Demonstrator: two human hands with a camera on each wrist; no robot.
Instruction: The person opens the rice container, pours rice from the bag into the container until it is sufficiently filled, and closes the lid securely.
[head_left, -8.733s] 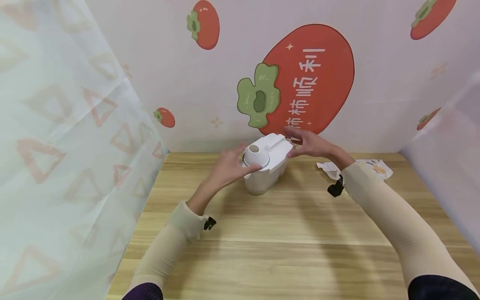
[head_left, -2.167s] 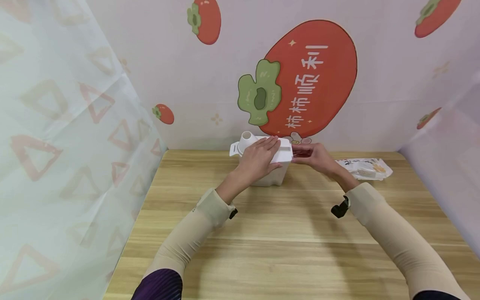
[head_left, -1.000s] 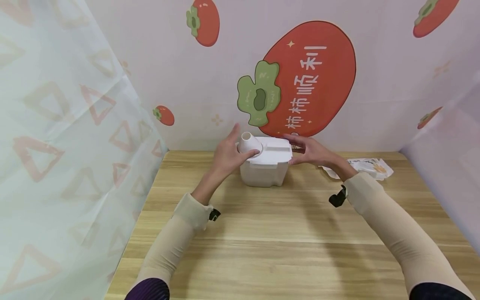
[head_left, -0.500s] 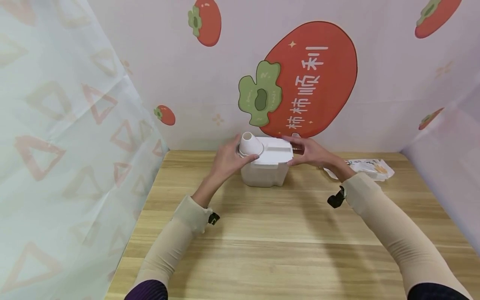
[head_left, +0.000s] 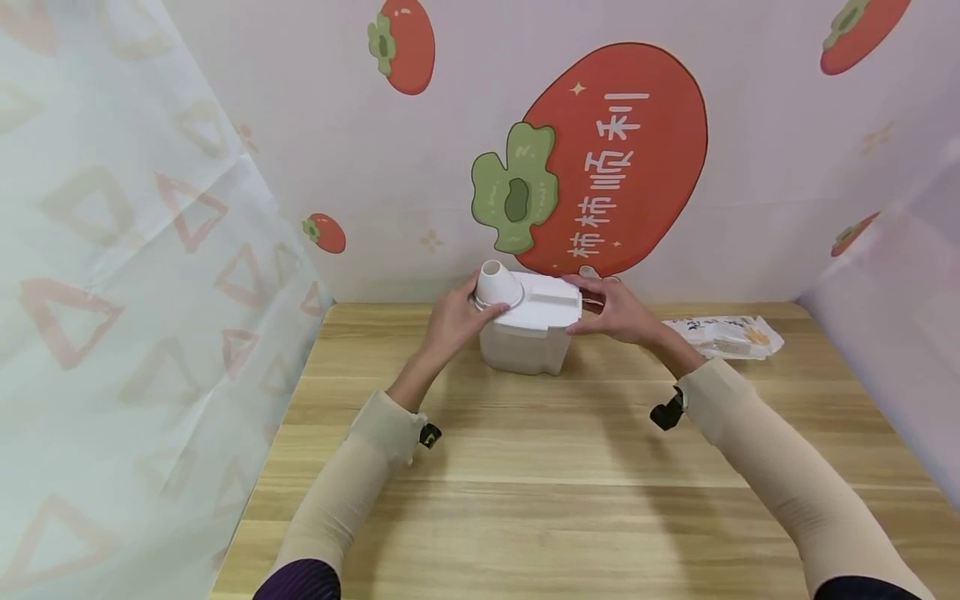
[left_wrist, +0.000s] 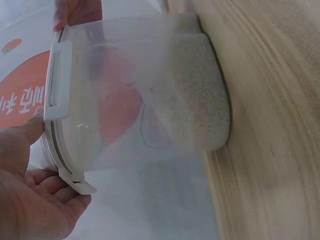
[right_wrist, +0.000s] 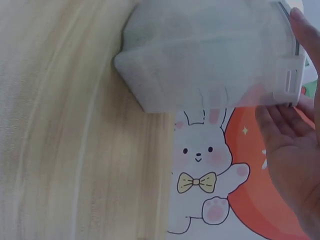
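Observation:
A translucent rice container [head_left: 523,350] stands upright on the wooden table by the back wall, pale grain [left_wrist: 197,90] filling its lower part. Its white lid [head_left: 546,315] carries a cone-shaped cap [head_left: 497,286] at the left end. My left hand [head_left: 450,323] holds that end, thumb on the lid's front edge. In the left wrist view its fingers curl at an end latch [left_wrist: 80,186] that juts outward; a front latch [left_wrist: 61,80] lies flat. My right hand [head_left: 624,315] grips the right end between thumb and fingers, beside another latch [right_wrist: 288,80].
A white printed plastic packet [head_left: 738,340] lies at the back right of the table [head_left: 540,483], partly behind the right wrist. Patterned sheets line the back wall [head_left: 420,167] and both sides.
The container stood at an angle at first and now lies lengthwise along the wall. My left hand went from flat on the lid to its left end; the right hand stayed at the right end.

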